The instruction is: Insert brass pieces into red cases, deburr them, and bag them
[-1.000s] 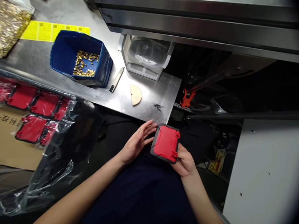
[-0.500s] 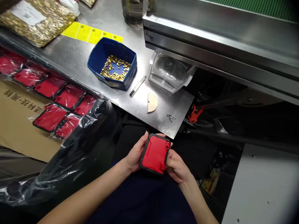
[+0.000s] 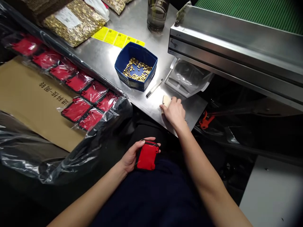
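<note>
My left hand (image 3: pixel 130 158) is closed round the edge of a flat red panel with a black frame (image 3: pixel 146 157), held over my lap. Its thumb lies on the top edge and the fingertips show at the far side. At the front corner of the metal table, my right hand (image 3: pixel 175 112) has its thumb and fingers round a pale half-round piece (image 3: pixel 166 101), which is partly covered by the hand. A slim white-and-black pen-like tool (image 3: pixel 154 88) lies just left of that piece. Beyond it stands a blue bin (image 3: pixel 120 70) with small brass-coloured parts (image 3: pixel 136 75) inside.
Bagged red panels (image 3: pixel 78 108) rest on cardboard (image 3: pixel 30 94) in a plastic-lined box at left. A bag of brass parts (image 3: pixel 75 23), yellow labels (image 3: pixel 110 35) and a dark glass (image 3: pixel 157 15) are farther back. A plastic-lined tray (image 3: pixel 189 77) sits under the conveyor's metal edge (image 3: pixel 227 50).
My right hand has let go of the red panel and moved forward onto the pale half-round piece. My left hand keeps the panel, now tilted. The view has shifted left.
</note>
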Demonstrator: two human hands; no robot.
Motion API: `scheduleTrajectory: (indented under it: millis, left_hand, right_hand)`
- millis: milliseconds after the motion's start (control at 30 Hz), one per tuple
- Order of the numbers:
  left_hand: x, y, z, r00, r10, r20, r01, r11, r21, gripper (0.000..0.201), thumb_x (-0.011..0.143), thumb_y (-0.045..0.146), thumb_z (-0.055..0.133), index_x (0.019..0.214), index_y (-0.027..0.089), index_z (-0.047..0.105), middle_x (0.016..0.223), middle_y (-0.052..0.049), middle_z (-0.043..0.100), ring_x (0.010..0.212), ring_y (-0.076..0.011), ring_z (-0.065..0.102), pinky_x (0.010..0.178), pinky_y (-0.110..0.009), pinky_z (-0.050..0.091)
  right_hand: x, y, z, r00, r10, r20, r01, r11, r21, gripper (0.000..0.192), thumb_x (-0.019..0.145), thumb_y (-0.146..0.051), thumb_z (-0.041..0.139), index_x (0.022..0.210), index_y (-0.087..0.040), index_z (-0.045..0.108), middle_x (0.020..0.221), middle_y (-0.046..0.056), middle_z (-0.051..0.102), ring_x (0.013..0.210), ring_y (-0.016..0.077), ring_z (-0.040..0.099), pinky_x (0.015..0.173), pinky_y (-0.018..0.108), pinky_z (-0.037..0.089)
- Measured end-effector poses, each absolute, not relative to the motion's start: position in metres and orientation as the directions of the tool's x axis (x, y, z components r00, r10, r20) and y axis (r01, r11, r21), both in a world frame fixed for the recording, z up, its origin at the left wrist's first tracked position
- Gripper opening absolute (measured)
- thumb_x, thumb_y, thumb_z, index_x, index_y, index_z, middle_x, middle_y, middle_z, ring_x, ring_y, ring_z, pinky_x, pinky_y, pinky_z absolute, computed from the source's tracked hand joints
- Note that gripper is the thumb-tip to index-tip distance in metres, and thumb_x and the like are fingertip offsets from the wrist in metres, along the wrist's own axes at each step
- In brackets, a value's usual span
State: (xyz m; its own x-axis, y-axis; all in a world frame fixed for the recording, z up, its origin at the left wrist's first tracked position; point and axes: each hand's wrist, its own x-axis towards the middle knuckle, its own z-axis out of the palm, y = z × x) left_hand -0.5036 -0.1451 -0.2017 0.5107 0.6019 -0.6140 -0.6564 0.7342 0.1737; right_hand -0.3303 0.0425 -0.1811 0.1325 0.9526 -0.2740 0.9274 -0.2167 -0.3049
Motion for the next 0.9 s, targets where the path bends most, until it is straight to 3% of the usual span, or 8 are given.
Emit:
scheduleTrajectory:
  millis: [67,167,267,367,500,633,767,900]
  left_hand:
    - [-0.501,-0.145,-0.201,0.486,0.589,-0.646,-0.663,0.730,0.166,0.048,0.094,0.051,0.062,0.126,0.015,0.064,0.126,-0.021,0.072,0.107,-0.0339,0.074,0.096,-0.047,0.056]
    - [-0.500,-0.145,-0.195,0.455,0.548,-0.701,-0.669,0.731,0.137,0.051,0.095,0.060,0.060,0.120,0.016,0.064,0.120,-0.020,0.074,0.099,-0.0333,0.076,0.086,-0.044,0.059]
    - [-0.505,-0.149,-0.185,0.456,0.497,-0.739,-0.654,0.750,0.100,0.049,0.094,0.059,0.062,0.120,0.017,0.064,0.117,-0.019,0.076,0.095,-0.0332,0.077,0.082,-0.042,0.060]
    - [-0.510,-0.153,-0.177,0.472,0.452,-0.757,-0.636,0.769,0.062,0.049,0.094,0.055,0.063,0.123,0.015,0.065,0.115,-0.019,0.076,0.096,-0.0336,0.077,0.079,-0.040,0.060]
    - [-0.509,-0.152,-0.179,0.465,0.437,-0.770,-0.633,0.772,0.056,0.046,0.094,0.051,0.061,0.121,0.014,0.067,0.112,-0.020,0.077,0.091,-0.0305,0.077,0.077,-0.037,0.060]
    - [-0.502,-0.148,-0.184,0.457,0.425,-0.781,-0.607,0.791,0.076,0.043,0.093,0.052,0.061,0.119,0.018,0.067,0.107,-0.016,0.078,0.094,-0.0328,0.076,0.080,-0.042,0.060]
    - [-0.500,-0.148,-0.187,0.419,0.411,-0.810,-0.525,0.837,0.154,0.049,0.093,0.058,0.061,0.118,0.016,0.068,0.106,-0.018,0.078,0.090,-0.0323,0.076,0.079,-0.042,0.060]
    - [-0.500,-0.146,-0.191,0.392,0.403,-0.827,-0.474,0.859,0.194,0.057,0.091,0.064,0.061,0.117,0.014,0.070,0.105,-0.018,0.078,0.088,-0.0306,0.076,0.079,-0.039,0.060]
  right_hand:
    - [-0.340,0.055,-0.189,0.119,0.947,-0.300,0.924,-0.216,-0.317,0.062,0.090,-0.050,0.067,0.133,-0.009,0.050,0.132,0.028,0.056,0.116,0.0414,0.061,0.092,0.047,0.047]
    - [-0.332,0.043,-0.185,0.015,0.940,-0.342,0.911,-0.153,-0.382,0.044,0.090,-0.044,0.066,0.123,-0.016,0.057,0.121,0.019,0.066,0.108,0.0349,0.064,0.090,0.042,0.049]
    - [-0.307,-0.005,-0.161,-0.156,0.910,-0.385,0.805,-0.109,-0.583,0.025,0.096,-0.043,0.059,0.112,-0.024,0.059,0.101,0.006,0.073,0.092,0.0269,0.067,0.080,0.035,0.051]
    - [-0.284,-0.067,-0.128,-0.320,0.806,-0.497,0.581,-0.247,-0.775,0.022,0.099,-0.048,0.058,0.106,-0.027,0.060,0.083,0.000,0.072,0.073,0.0207,0.067,0.065,0.028,0.049]
    - [-0.278,-0.126,-0.104,-0.441,0.665,-0.603,0.615,-0.265,-0.742,0.021,0.101,-0.047,0.057,0.103,-0.027,0.061,0.076,-0.001,0.069,0.061,0.0168,0.061,0.055,0.026,0.040]
    - [-0.289,-0.144,-0.108,-0.550,0.644,-0.532,0.734,0.068,-0.676,0.022,0.107,-0.041,0.047,0.104,-0.024,0.059,0.083,0.002,0.071,0.061,0.0161,0.061,0.057,0.029,0.033]
    - [-0.301,-0.150,-0.119,-0.678,0.620,-0.394,0.719,0.449,-0.530,0.030,0.110,-0.035,0.038,0.095,-0.020,0.060,0.074,0.003,0.069,0.059,0.0166,0.060,0.057,0.033,0.027]
    - [-0.308,-0.146,-0.126,-0.736,0.602,-0.308,0.671,0.593,-0.445,0.030,0.110,-0.034,0.038,0.098,-0.021,0.062,0.071,0.002,0.069,0.057,0.0164,0.059,0.056,0.035,0.023]
